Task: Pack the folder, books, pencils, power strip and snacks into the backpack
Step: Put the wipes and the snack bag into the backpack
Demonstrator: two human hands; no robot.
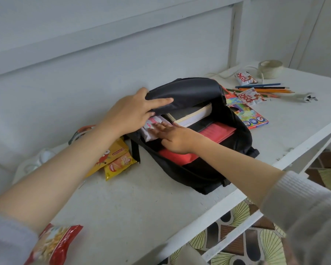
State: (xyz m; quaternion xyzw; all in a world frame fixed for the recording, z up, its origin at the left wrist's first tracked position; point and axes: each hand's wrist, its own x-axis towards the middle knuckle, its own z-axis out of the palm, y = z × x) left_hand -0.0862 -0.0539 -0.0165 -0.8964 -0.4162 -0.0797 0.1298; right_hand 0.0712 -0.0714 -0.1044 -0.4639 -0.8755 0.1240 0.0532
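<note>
The black woven-fabric backpack [195,169] lies flat on the white painted bench [141,207] with its main opening unzipped. The left hand [134,109] grips the soft, rounded top flap, thumb stretched along the outside and fingers tucked beneath, holding it lifted. The right hand [172,136] is flat, its fingers straight and together, pressing on a glossy white-and-pink book [151,129] that sits in the mouth of the backpack. Just beside that book, under the raised flap, lies a thick book [191,113] with a dark cover and a cream block of pages. Nearer the front of the backpack, a flat red folder [218,132] with squared corners sits in a separate compartment.

Left of the backpack, touching its strap, are two crinkled yellow foil snack packets [115,159]; a shiny red snack packet [55,243] lies well in front of it, by the left sleeve. Beyond the backpack's right side lie a flat, colourfully printed cardboard box [252,117], two small white-and-red sachets [249,97], a loose fan of slim coloured pencils [266,89], a white plastic plug [308,98] and a roll of pale tape [270,69].
</note>
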